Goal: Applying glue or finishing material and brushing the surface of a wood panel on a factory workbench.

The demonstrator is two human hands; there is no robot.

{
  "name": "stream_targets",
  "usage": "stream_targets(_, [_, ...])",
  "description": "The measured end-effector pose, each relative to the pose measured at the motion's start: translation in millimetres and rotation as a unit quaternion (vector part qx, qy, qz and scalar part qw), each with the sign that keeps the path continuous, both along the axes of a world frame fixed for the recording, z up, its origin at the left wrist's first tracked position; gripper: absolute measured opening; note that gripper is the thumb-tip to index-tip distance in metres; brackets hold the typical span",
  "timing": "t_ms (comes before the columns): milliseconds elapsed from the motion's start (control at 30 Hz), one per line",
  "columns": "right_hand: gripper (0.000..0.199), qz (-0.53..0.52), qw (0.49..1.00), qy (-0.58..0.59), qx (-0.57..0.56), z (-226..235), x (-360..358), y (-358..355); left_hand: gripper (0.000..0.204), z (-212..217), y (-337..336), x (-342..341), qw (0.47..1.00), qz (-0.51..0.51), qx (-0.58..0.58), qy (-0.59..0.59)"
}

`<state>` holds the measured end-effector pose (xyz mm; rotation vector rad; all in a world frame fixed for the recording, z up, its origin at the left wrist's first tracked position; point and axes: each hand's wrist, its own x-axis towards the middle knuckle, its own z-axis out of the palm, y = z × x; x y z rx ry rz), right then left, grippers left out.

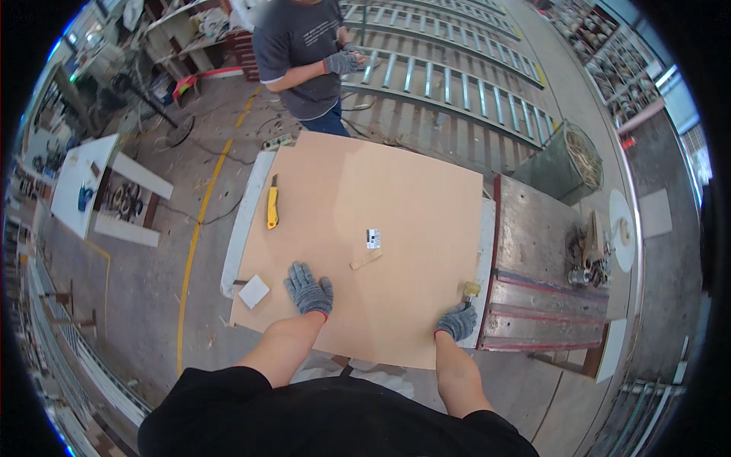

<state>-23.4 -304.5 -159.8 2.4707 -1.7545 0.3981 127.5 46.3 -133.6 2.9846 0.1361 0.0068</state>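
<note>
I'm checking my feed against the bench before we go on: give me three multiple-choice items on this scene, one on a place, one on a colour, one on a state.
1. Where does the utility knife lie?
A. on the board near its left edge
B. on the floor
C. on the metal bench at the right

2. What colour is the knife's body?
A. red
B. yellow
C. green

3. How does the left hand stand?
A. flat on the board, holding nothing
C. closed round the knife
B. raised off the board

Answers: 1 A, the knife rests on the tan board by its left edge. 2 B, its body is yellow. 3 A, the gloved palm lies spread on the board beside a small white square, while the right hand grips the board's near right edge.
</note>
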Motion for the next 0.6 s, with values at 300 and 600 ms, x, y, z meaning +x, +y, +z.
stream_targets(300, [0.029, 0.023, 1.0, 0.002, 0.011, -4.3, 0.4, -5.6, 0.076, -0.9, -1.7, 6.3, 1.0, -0.003, -0.015, 0.01])
stream_targets(600, [0.03, 0.054, 0.997, -0.02, -0.043, -7.9, 0.8, -0.3, 0.076, -0.1, 4.3, 5.5, 0.999, 0.0, -0.031, 0.005])
